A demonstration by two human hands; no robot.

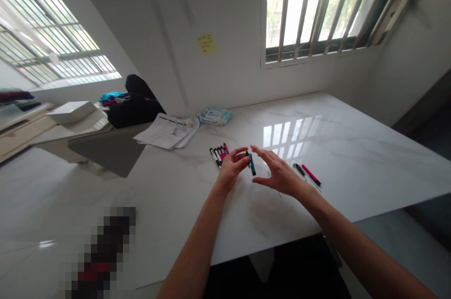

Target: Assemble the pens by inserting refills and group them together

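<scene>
Above the white table, my left hand (234, 167) is closed in a pinch on a teal and black pen (252, 166), which is held nearly upright. My right hand (276, 172) is just to the right of the pen, thumb and fingers spread apart in a wide curve and holding nothing. Beside my left hand, several pens (215, 154) in white, black and red lie in a row, their lower ends partly hidden by that hand. Right of my right hand lie a red pen piece (311, 174), a black pen piece (299, 169) and a thin white stick (313, 181).
Stacked printed papers (162, 132) lie at the back left, with a blue packet of wipes (214, 116) against the wall. A grey panel (109, 151) and a white box (72, 112) stand farther left. The marble-patterned table (369, 158) has its near edge before my body.
</scene>
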